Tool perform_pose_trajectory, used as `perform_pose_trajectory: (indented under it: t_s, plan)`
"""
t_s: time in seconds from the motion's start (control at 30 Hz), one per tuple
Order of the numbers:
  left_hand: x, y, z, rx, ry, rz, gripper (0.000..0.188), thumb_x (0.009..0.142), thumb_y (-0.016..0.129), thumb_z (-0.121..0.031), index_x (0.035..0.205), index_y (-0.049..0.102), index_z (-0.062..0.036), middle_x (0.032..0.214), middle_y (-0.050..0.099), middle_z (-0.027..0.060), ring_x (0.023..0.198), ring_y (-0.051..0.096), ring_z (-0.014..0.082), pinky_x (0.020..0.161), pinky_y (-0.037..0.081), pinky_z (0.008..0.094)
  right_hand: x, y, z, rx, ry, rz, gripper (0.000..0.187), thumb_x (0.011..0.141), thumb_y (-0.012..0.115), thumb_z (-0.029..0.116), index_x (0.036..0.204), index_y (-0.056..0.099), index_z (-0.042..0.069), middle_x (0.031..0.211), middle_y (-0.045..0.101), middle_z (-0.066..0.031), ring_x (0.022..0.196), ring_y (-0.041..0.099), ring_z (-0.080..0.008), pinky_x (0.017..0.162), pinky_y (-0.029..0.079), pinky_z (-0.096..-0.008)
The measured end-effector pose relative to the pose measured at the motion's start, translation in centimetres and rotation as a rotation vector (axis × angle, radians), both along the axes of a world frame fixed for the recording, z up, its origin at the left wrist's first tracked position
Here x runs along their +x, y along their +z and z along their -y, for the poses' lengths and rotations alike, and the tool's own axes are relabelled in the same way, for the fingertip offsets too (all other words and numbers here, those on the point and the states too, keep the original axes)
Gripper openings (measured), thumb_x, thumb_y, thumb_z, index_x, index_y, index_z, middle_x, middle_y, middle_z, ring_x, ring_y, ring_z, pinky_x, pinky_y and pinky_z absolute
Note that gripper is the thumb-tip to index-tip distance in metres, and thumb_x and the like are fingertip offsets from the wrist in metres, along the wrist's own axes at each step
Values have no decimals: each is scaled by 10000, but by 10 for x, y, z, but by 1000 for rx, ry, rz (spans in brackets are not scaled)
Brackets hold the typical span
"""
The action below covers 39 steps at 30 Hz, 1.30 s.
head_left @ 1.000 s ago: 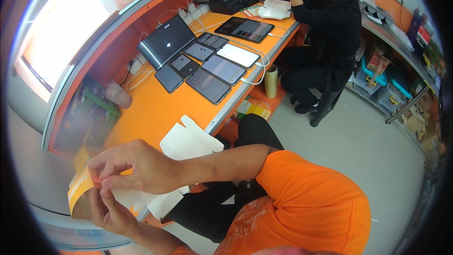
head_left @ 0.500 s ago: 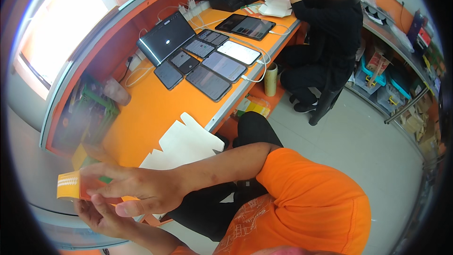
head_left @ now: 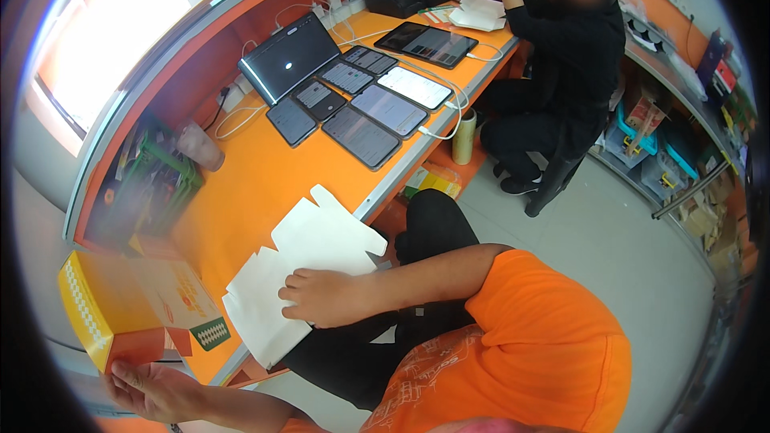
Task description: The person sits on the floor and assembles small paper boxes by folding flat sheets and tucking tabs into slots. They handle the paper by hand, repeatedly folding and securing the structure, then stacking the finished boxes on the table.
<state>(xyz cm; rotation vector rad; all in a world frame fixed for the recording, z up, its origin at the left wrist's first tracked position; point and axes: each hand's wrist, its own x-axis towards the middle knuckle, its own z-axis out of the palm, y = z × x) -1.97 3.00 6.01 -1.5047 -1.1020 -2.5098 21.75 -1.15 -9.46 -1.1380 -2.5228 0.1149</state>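
At the lower left, my left hand (head_left: 152, 389) is closed on the lower edge of a partly folded cardboard food box (head_left: 152, 297), yellow and orange with a green patterned flap. The box is tilted, its front panel standing up at the left and its printed panel spreading over the desk edge. My right hand (head_left: 329, 298) lies over a flat white box blank (head_left: 321, 232) with cut flaps, its fingers curled onto the card. The blank rests across the desk's near edge, close to my knees. Whether it is a single sheet or a stack, I cannot tell.
Several phones (head_left: 361, 136), a propped-up dark-screened tablet (head_left: 290, 58) and a flat tablet (head_left: 425, 44) with cables cover the orange desk (head_left: 241, 184). A plastic cup (head_left: 200, 148) stands beside a green basket (head_left: 164, 192). A person in black (head_left: 561, 48) sits at the far right.
My right hand has left the yellow and orange box and moved right onto the white blank. The box, still in my left hand, now shows more of its panels.
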Motion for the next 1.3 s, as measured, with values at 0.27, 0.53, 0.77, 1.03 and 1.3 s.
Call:
perform_pose_trajectory:
  t_s: [0.27, 0.53, 0.77, 1.03, 1.3]
  plan:
    - [9, -26, -7, 75, -181, -320, 210, 1035, 608, -193, 1117, 617, 0, 1060, 637, 91, 968, 604, 186, 853, 500, 321, 41, 15, -52, -171, 96, -136, 445, 798, 784, 249, 1179, 668, 50, 1314, 605, -154, 1181, 576, -312, 1088, 406, -450]
    - [58, -40, 21, 47, -469, -1340, 321, 665, 694, -12, 981, 655, -51, 929, 629, 112, 870, 619, 316, 821, 486, 440, 39, 50, -32, -725, 30, -1675, 595, 1008, 586, 490, 1431, 446, 96, 1309, 566, -106, 1164, 596, -193, 957, 494, -386]
    - [59, -60, -3, -137, -607, -1582, 346, 760, 701, -37, 1102, 654, -74, 1108, 637, 103, 1172, 588, 322, 1043, 443, 488, 65, 30, -22, -568, -108, -1575, 387, 1009, 601, 175, 1361, 502, 48, 1271, 574, -63, 1138, 581, -132, 955, 495, -304]
    - [48, -54, -7, -594, -821, -497, 460, 923, 735, -249, 1259, 551, 6, 1221, 621, 148, 1180, 596, 238, 990, 478, 364, 2, 24, -22, -122, 94, -1329, 435, 911, 664, 14, 1311, 496, 56, 1507, 377, -194, 1390, 427, -340, 1109, 409, -400]
    - [59, -49, -33, -585, -934, -66, 372, 968, 696, -257, 1209, 552, -14, 1038, 614, 63, 953, 604, 112, 824, 510, 266, -6, 33, -31, 289, 53, -772, 398, 836, 716, 23, 1202, 565, 66, 1456, 437, -191, 1328, 469, -427, 1077, 442, -479]
